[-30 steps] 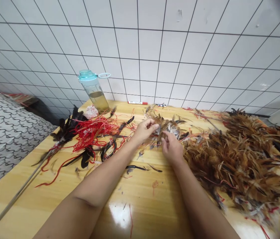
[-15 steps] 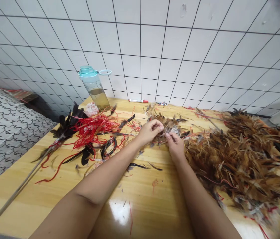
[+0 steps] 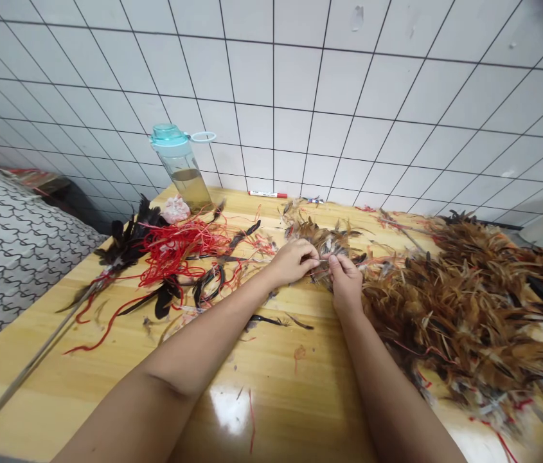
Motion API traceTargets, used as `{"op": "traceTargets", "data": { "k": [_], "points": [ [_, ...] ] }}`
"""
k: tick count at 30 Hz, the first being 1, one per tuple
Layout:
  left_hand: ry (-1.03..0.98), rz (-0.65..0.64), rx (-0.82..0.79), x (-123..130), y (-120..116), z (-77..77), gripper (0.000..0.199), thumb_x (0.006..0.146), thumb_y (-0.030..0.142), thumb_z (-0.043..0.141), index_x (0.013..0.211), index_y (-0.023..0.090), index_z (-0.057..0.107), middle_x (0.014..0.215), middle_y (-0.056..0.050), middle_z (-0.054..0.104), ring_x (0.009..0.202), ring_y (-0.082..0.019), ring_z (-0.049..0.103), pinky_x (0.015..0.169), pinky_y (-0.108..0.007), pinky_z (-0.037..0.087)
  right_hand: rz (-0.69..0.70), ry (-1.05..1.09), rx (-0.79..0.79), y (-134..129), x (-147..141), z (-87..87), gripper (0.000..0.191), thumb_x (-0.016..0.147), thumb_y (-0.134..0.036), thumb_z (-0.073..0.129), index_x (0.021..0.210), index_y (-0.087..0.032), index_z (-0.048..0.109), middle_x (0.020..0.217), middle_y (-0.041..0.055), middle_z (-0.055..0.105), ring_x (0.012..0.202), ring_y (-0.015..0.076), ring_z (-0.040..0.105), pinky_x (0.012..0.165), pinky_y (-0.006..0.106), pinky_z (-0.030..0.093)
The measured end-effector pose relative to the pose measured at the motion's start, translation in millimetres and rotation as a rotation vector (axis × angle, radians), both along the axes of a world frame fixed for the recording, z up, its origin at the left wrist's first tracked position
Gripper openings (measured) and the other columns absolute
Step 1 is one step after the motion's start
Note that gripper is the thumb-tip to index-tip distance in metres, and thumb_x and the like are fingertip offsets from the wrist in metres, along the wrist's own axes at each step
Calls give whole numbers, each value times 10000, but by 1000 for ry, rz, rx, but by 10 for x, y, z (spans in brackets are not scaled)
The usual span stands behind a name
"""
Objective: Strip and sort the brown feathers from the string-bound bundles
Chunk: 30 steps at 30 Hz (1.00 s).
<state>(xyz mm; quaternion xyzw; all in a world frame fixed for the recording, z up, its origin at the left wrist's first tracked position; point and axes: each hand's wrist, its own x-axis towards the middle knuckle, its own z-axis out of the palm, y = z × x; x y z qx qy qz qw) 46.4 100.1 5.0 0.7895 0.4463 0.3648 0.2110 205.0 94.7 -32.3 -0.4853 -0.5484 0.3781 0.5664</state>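
Note:
Fingers pinched, my left hand (image 3: 295, 262) and my right hand (image 3: 346, 278) face each other with a small gap between them, at the near edge of a small brown and grey feather clump (image 3: 326, 238). Something thin, perhaps a thread or quill, runs between the fingertips; it is too small to name. To the right of my right hand spreads a large pile of brown feathers (image 3: 459, 302). A tangle of red string (image 3: 182, 247) lies left of my left hand, by a bundle of black feathers (image 3: 131, 238) on a long stick (image 3: 30, 373).
A bottle with a blue lid (image 3: 182, 167) stands at the table's back left, a pinkish lump (image 3: 175, 209) by it. Two markers, one being a red marker (image 3: 268, 194), lie near the tiled wall (image 3: 295, 77). Loose feathers and threads are scattered over the wooden table (image 3: 271, 373).
Both hands have come down slightly, and my right hand has shifted a little to the right. My left fingers have turned downward. The view has moved slightly.

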Motion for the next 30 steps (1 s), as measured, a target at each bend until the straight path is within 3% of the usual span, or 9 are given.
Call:
{"op": "traceTargets", "data": {
  "k": [5, 9, 15, 19, 23, 25, 30],
  "points": [
    [-15, 36, 4, -30, -1, 10, 95, 837, 218, 548, 774, 178, 607, 729, -12, 615, 725, -145, 530, 730, -279, 394, -69, -184, 73, 67, 44, -85, 262, 793, -403, 580, 813, -187, 727, 817, 43, 693, 790, 182, 606, 780, 331, 465],
    [58, 25, 120, -38, -4, 8, 102, 851, 214, 535, 777, 176, 592, 763, -28, 615, 776, -161, 525, 755, -292, 389, -71, -449, 120, 70, 69, -100, 249, 821, -370, 536, 786, -205, 719, 796, 47, 688, 764, 183, 602, 740, 315, 464],
    [103, 23, 172, -55, 11, -22, 99, 864, 201, 516, 803, 177, 591, 804, -39, 611, 820, -170, 525, 803, -309, 396, 90, -620, 175, 8, 20, -42, 236, 849, -347, 508, 750, -226, 685, 743, 26, 658, 720, 164, 582, 711, 283, 455],
    [74, 0, 151, -55, 7, -13, 87, 863, 208, 529, 848, 180, 609, 853, -42, 631, 862, -171, 545, 842, -312, 408, 108, -534, 153, 11, 8, -16, 241, 829, -374, 515, 708, -218, 652, 713, 17, 644, 695, 161, 566, 686, 279, 445],
    [-61, 171, 209, -82, 11, 7, 167, 841, 205, 554, 998, 174, 603, 995, -62, 625, 970, -183, 545, 879, -308, 418, 49, -313, 17, 38, 32, 2, 265, 808, -415, 522, 737, -199, 658, 656, 2, 626, 628, 149, 530, 617, 263, 424],
    [-79, 216, 215, -111, 25, 5, 142, 816, 170, 564, 950, 174, 611, 950, -53, 622, 941, -179, 545, 860, -301, 420, 24, -216, -31, 46, 43, 6, 281, 797, -429, 537, 762, -183, 667, 624, -8, 600, 587, 136, 497, 590, 255, 408],
    [90, -4, 178, -152, 48, -51, 117, 791, 109, 550, 807, 181, 641, 816, -37, 612, 838, -171, 526, 812, -301, 406, 2, -128, -62, 44, 44, 17, 304, 776, -450, 563, 774, -165, 667, 581, -32, 533, 542, 114, 429, 555, 246, 368]
  ]
}}
